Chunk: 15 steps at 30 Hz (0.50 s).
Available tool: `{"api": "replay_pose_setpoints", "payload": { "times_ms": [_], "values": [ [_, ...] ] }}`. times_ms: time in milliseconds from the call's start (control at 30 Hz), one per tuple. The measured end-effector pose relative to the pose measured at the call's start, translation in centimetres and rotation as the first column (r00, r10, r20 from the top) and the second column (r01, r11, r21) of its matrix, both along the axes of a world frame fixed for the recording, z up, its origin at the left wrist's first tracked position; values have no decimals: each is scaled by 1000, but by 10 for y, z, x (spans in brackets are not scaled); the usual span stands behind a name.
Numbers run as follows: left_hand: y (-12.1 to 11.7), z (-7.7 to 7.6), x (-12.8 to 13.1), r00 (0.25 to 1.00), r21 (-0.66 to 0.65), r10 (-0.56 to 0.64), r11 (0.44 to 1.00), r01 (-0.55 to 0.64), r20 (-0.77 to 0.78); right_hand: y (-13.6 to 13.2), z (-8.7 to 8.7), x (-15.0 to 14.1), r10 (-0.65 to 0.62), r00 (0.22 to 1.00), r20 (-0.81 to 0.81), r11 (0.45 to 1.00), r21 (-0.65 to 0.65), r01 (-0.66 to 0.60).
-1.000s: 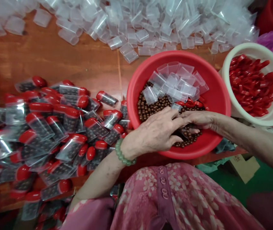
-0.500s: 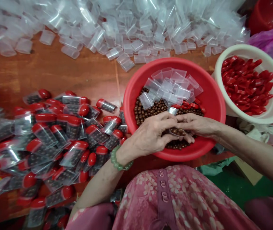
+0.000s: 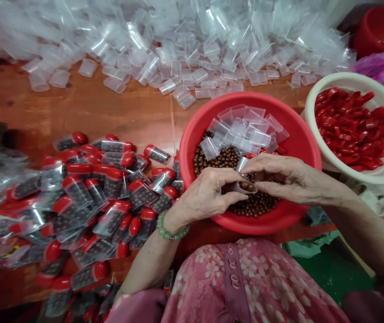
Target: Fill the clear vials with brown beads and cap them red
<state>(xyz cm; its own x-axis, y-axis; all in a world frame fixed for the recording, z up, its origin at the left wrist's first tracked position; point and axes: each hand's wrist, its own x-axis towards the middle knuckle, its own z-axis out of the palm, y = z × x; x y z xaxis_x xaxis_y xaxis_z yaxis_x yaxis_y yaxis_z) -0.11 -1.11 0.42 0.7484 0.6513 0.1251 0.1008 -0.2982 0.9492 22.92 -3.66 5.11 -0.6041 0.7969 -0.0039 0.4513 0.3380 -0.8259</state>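
My left hand point(image 3: 208, 190), with a green bead bracelet at the wrist, is closed around a clear plastic tube point(image 3: 235, 186). Brown balls show in the tube's mouth, which faces right. Close to that mouth, my right hand point(image 3: 289, 179) has its fingers and thumb apart, and I see nothing held between them. Both hands are over a red basin point(image 3: 192, 130) of small brown balls point(image 3: 254, 204). Empty clear tubes point(image 3: 241, 128) lie on the balls. A shiny silvery piece point(image 3: 242, 163) sits just behind the held tube; whether a hand touches it is unclear.
A cream bowl point(image 3: 313, 96) of red caps point(image 3: 351, 130) stands to the right of the basin. Filled tubes with red caps point(image 3: 104, 193) are heaped at left. Many clear tubes point(image 3: 165, 54) pile along the back of the wooden surface point(image 3: 118, 112).
My right hand has drawn back to the right from the tube and its fingers have spread. My left hand still holds the tube. The whole view has shifted slightly.
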Motion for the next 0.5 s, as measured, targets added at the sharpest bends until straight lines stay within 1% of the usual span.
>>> {"api": "replay_pose_setpoints", "payload": {
  "times_ms": [167, 267, 400, 500],
  "values": [
    [2, -1, 0, 999, -7, -28, 1000, 28, -22, 1, -6, -4, 4, 997, -71, 998, 69, 1],
    [4, -2, 0, 998, -64, -59, 996, 58, -8, 0, -5, -5, 24, 996, -87, 995, 97, -16],
    [6, -2, 0, 998, -165, -58, 984, 60, 18, -2, -5, -5, -1, 996, -88, 987, 159, 15],
    [8, -1, 0, 998, -229, -65, 971, 69, 24, -2, -6, -5, 6, 997, -73, 988, 155, 5]
  ]
}}
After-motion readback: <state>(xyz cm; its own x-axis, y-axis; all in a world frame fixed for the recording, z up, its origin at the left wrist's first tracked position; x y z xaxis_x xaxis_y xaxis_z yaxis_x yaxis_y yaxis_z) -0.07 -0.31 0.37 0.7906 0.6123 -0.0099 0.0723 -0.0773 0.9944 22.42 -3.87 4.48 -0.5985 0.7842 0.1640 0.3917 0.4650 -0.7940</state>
